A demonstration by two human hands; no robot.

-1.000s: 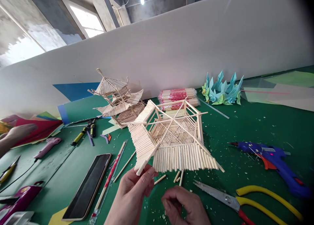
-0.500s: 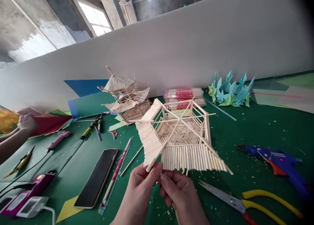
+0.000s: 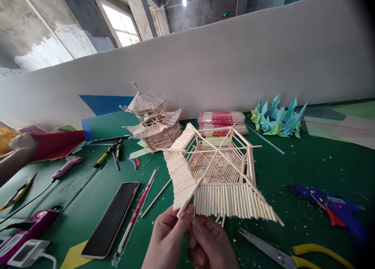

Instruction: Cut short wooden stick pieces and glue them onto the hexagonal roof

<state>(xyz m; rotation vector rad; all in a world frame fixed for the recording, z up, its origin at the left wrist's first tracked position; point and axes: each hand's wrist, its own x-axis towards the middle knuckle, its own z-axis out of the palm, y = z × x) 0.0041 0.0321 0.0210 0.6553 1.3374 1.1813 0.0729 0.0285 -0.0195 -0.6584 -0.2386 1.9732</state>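
Note:
A wooden-stick pavilion model [image 3: 175,169] with an open frame top and slatted roof panels stands in front of me. My left hand [image 3: 170,232] is closed at its front left corner, thumb and fingers pinching the lower end of a sloping corner stick. Beside it, my right hand [image 3: 209,237] is closed in a pinch on a thin wooden stick [image 3: 195,206] at the left end of the front roof panel. The fingertips of both hands almost meet, and the lower fingers are partly hidden.
Behind stand a finished stick pagoda [image 3: 146,122], bundled sticks [image 3: 221,120] and blue folded-paper flowers [image 3: 278,118]. At right lie a blue glue gun [image 3: 325,200] and yellow-handled pliers [image 3: 272,249]. Leftward are a phone [image 3: 113,220], a packaged stick [image 3: 136,216], a pink glue gun [image 3: 67,167] and another person's hand [image 3: 25,146].
The view has tilted slightly, so the model sits a little lower in the picture. Both my hands keep their pinch at the same corner. The other person's hand has shifted left.

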